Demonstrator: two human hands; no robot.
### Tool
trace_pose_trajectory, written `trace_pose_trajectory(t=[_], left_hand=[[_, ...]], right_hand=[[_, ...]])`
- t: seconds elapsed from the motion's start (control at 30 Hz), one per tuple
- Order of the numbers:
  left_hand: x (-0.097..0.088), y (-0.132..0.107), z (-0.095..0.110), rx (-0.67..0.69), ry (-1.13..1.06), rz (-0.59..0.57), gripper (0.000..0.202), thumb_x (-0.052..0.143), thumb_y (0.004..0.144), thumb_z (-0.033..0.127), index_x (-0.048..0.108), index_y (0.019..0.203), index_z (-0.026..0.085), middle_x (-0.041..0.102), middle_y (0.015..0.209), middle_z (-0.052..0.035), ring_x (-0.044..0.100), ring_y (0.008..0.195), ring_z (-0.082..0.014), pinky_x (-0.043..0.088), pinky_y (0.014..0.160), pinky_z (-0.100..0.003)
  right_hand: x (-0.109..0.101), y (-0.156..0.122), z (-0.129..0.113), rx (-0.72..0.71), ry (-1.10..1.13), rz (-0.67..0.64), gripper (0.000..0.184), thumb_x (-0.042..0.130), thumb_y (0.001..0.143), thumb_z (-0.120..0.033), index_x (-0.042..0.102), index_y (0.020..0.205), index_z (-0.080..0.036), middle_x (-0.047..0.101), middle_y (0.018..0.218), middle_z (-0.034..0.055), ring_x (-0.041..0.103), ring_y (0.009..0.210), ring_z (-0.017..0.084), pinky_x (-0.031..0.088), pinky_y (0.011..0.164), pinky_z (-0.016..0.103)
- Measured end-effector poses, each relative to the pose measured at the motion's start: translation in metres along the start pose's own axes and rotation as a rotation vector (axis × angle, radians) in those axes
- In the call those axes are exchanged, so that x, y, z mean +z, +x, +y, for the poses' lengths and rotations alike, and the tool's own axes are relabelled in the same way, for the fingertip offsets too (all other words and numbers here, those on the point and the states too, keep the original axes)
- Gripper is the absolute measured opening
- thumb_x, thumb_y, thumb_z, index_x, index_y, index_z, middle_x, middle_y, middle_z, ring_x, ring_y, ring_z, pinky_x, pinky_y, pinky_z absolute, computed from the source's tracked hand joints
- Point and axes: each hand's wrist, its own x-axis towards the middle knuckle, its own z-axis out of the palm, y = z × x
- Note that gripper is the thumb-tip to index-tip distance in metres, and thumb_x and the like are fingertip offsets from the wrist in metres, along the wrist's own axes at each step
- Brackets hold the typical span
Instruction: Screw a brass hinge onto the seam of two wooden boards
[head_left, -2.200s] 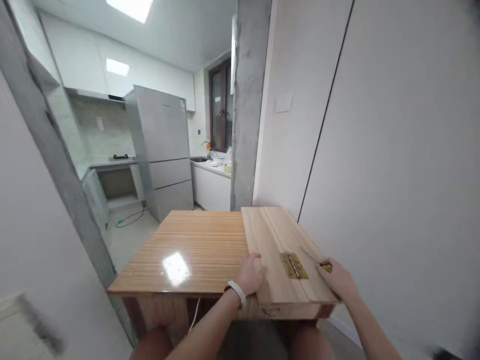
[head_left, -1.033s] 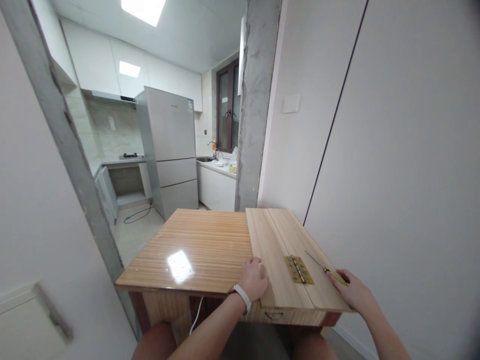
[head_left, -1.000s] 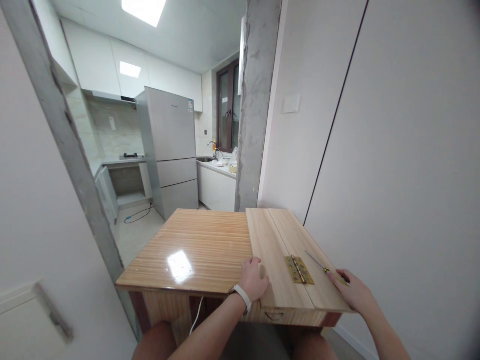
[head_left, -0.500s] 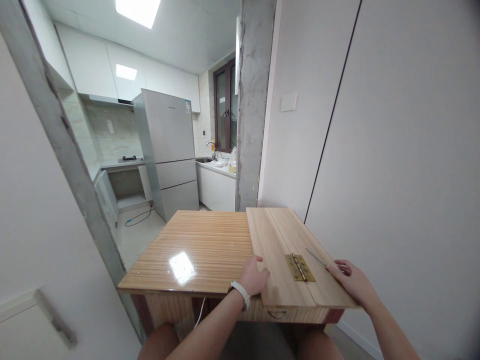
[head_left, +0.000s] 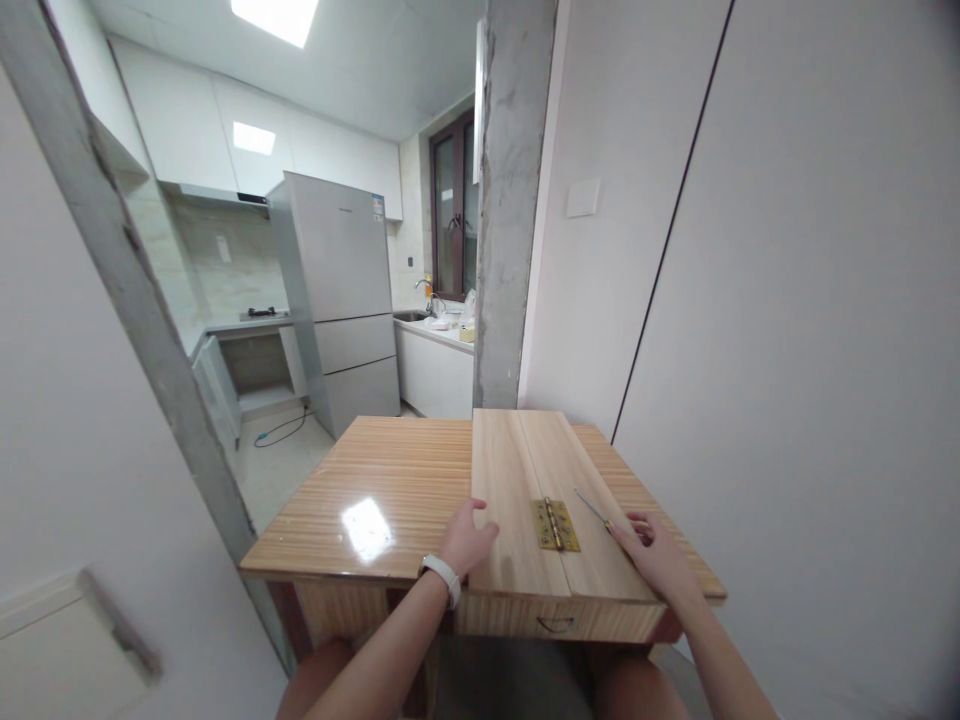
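Observation:
Two pale wooden boards [head_left: 501, 530] lie side by side on the table, joined across their seam by a brass hinge [head_left: 555, 525] with screws in its leaves. My left hand [head_left: 466, 538], with a white wristband, grips the left board's edge, thumb over its top face. Over the right board's outer edge rests my right hand [head_left: 654, 560], closed around a screwdriver [head_left: 592, 507]. Its thin metal shaft points towards the hinge, apart from it; most of the handle is hidden by my fingers.
The glossy striped table [head_left: 322, 530] has a drawer with a dark handle [head_left: 555, 625] in front. A white wall [head_left: 810, 380] rises at the right, with a concrete pillar [head_left: 510, 230] behind. Farther back stand a grey fridge [head_left: 349, 265], a sink [head_left: 411, 316] and cabinets [head_left: 337, 175].
The hinged boards have slid left over the table, and both hands and the screwdriver went with them. The table's right side now shows beyond the boards.

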Motion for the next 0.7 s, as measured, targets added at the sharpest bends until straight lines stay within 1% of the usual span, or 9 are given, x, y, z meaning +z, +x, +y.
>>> trace_pose_trajectory(t=[0.1,0.23,0.4,0.5,0.57,0.7], left_hand=[[-0.019,0.002,-0.013,0.007,0.022,0.073,0.045,0.063,0.085,0.031,0.058,0.126,0.015,0.066,0.122,-0.0124,0.059,0.118,-0.0252,0.041,0.101,-0.031],[-0.043,0.005,-0.031,0.001,0.05,0.124,0.042,0.063,0.086,0.031,0.059,0.125,0.016,0.066,0.125,-0.0124,0.059,0.12,-0.0244,0.041,0.1,-0.029],[-0.07,0.009,-0.055,-0.032,0.117,0.181,0.043,0.062,0.086,0.033,0.058,0.125,0.017,0.068,0.118,-0.0115,0.062,0.114,-0.0256,0.044,0.097,-0.032],[-0.083,0.011,-0.067,-0.03,0.117,0.226,0.042,0.062,0.086,0.034,0.058,0.124,0.016,0.067,0.121,-0.0118,0.062,0.114,-0.0254,0.044,0.097,-0.033],[-0.09,0.011,-0.072,-0.033,0.115,0.24,0.04,0.062,0.087,0.033,0.058,0.123,0.017,0.068,0.121,-0.0122,0.062,0.115,-0.0256,0.044,0.098,-0.033],[-0.099,0.008,-0.072,-0.088,0.136,0.276,0.039,0.063,0.086,0.033,0.059,0.122,0.019,0.068,0.121,-0.0115,0.062,0.116,-0.0282,0.044,0.098,-0.037]], right_hand=[[0.021,-0.007,-0.018,-0.001,0.0,0.009,0.052,0.061,0.079,-0.062,0.061,0.113,-0.022,0.073,0.107,0.012,0.07,0.1,0.028,0.052,0.087,0.038],[0.051,-0.014,-0.039,-0.036,0.015,0.025,0.05,0.062,0.079,-0.061,0.06,0.112,-0.024,0.072,0.107,0.0106,0.069,0.1,0.028,0.051,0.085,0.037],[0.084,-0.025,-0.063,-0.07,-0.063,0.062,0.049,0.06,0.081,-0.059,0.059,0.116,-0.024,0.071,0.105,0.011,0.066,0.102,0.03,0.05,0.086,0.04],[0.098,-0.031,-0.077,-0.085,-0.087,0.063,0.047,0.061,0.082,-0.056,0.058,0.117,-0.024,0.07,0.108,0.0118,0.065,0.103,0.03,0.05,0.086,0.04],[0.103,-0.036,-0.086,-0.094,-0.106,0.059,0.046,0.062,0.082,-0.055,0.058,0.118,-0.025,0.07,0.108,0.0109,0.065,0.104,0.029,0.049,0.087,0.039],[0.109,-0.042,-0.102,-0.121,-0.149,0.037,0.046,0.061,0.084,-0.054,0.056,0.118,-0.024,0.07,0.106,0.01,0.063,0.104,0.03,0.048,0.088,0.038]])
